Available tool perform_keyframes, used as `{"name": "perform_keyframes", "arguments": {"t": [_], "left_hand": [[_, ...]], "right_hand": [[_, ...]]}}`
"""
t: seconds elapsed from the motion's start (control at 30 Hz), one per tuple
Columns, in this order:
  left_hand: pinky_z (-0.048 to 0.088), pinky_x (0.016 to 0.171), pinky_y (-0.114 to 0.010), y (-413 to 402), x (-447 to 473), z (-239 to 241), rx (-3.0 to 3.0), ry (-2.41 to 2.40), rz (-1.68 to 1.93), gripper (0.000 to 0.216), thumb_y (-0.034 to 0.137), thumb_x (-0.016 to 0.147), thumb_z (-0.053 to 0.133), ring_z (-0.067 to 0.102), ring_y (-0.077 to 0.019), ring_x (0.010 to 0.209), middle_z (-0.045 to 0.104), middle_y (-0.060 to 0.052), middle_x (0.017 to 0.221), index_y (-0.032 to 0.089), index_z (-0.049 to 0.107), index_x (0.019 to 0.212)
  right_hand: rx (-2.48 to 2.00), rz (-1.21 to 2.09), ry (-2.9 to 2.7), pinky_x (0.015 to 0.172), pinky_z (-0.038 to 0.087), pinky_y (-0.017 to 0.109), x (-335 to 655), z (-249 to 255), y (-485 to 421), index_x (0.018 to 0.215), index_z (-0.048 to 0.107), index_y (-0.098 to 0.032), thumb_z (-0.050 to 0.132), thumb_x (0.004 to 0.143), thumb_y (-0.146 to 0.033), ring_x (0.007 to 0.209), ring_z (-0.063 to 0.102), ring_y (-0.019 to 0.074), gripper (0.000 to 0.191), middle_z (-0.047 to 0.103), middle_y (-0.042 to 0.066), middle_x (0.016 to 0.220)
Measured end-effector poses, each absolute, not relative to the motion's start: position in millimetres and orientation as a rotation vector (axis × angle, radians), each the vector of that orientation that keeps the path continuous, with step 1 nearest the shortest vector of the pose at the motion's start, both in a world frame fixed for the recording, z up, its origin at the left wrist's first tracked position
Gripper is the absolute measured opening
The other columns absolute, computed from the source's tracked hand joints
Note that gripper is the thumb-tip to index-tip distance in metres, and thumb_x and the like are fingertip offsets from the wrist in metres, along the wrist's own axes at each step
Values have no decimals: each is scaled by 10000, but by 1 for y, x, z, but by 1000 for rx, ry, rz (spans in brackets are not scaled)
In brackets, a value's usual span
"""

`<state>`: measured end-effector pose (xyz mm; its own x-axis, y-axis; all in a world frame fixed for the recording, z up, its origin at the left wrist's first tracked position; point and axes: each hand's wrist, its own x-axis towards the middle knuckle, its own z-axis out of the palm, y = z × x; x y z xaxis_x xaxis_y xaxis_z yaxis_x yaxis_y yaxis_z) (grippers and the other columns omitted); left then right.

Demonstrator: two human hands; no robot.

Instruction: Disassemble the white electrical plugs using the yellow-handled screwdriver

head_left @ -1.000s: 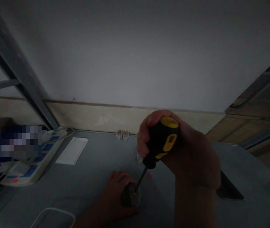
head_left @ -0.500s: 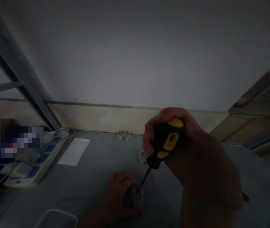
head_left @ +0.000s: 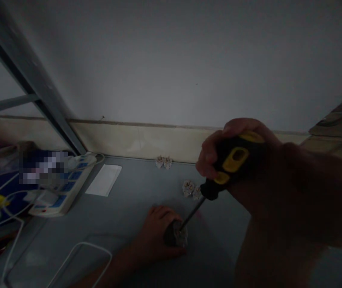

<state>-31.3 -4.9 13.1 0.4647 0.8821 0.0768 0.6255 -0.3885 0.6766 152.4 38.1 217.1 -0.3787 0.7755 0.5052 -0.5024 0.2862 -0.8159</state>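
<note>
My left hand [head_left: 155, 234] is closed around a small dark part with a clear, glinting top [head_left: 176, 236], pressing it onto the grey table [head_left: 123, 208]. My right hand [head_left: 249, 168] grips the black and yellow handle of a screwdriver [head_left: 229, 164]. The thin shaft slants down to the left, and its tip rests in the top of the part. Two small clear pieces [head_left: 190, 189] lie just behind the screwdriver shaft. Another pair of small clear pieces [head_left: 163, 162] sits at the table's back edge by the wall.
A white and blue power strip [head_left: 65, 188] with plugs and white cables lies at the left, beside a slanted metal frame [head_left: 35, 88]. A white slip of paper [head_left: 104, 180] lies next to it. A white cable loop [head_left: 81, 256] crosses the near table.
The view has shifted, so everything sits further right and higher. My right hand with the screwdriver has moved right and closer to the camera; the tip stays on the part held by my left hand.
</note>
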Motion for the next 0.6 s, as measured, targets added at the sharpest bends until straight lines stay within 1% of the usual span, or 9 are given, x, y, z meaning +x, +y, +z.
{"name": "perform_keyframes", "arguments": {"t": [0.07,0.13,0.2,0.27,0.33,0.4,0.43,0.47,0.6], "left_hand": [[403,965,-446,-4,-32,13,2138,1233,579,625,446,597,904,593,-307,1080,666,-48,1148,255,636,1128],[398,965,-443,-4,-32,14,2138,1227,570,631,448,594,906,589,-308,1091,665,-48,1155,255,633,1130],[393,964,-439,-4,-32,17,2134,1230,548,611,429,596,907,589,-303,1088,667,-44,1149,254,635,1114],[388,963,-434,-4,-31,19,2130,1236,530,585,412,609,903,588,-297,1087,668,-43,1147,256,635,1104],[384,963,-426,-5,-31,22,2133,1235,531,570,408,626,894,587,-291,1091,667,-41,1150,259,632,1110],[383,960,-421,-4,-31,22,2138,1231,540,563,410,637,887,587,-288,1092,665,-39,1149,259,629,1113],[384,957,-421,-4,-31,22,2140,1229,536,564,411,635,887,588,-290,1090,665,-39,1148,257,629,1112],[387,953,-422,-4,-31,22,2142,1228,528,569,410,631,888,588,-293,1089,665,-42,1148,254,628,1112],[390,953,-427,-5,-30,23,2141,1231,523,561,399,629,889,593,-292,1078,669,-41,1143,243,627,1100]], "right_hand": [[-273,1351,-1422,685,536,321,160,216,43,960,673,-214,629,856,-453,794,632,189,265,657,55,873],[-257,1251,-1482,807,571,371,168,214,44,974,687,-214,609,892,-434,921,653,213,248,669,58,939],[-253,1172,-1542,852,584,424,173,213,42,1000,672,-220,635,884,-446,1017,661,251,257,682,69,1037],[-297,1153,-1508,771,591,398,173,213,38,963,627,-239,709,836,-394,971,679,254,216,697,60,1034],[-357,1178,-1388,643,546,308,169,215,34,885,558,-251,753,801,-283,740,658,171,214,688,4,847],[-369,1221,-1279,532,450,241,164,217,33,824,505,-247,761,792,-238,511,502,87,258,580,-59,631],[-367,1249,-1255,506,417,233,163,217,34,818,495,-245,762,791,-254,464,435,72,268,534,-72,583],[-353,1279,-1263,500,409,237,163,217,36,825,501,-244,760,788,-290,459,417,75,266,525,-67,575],[-246,1314,-1435,557,486,302,173,214,49,977,592,-240,637,853,-473,651,582,170,267,651,30,750]]}}
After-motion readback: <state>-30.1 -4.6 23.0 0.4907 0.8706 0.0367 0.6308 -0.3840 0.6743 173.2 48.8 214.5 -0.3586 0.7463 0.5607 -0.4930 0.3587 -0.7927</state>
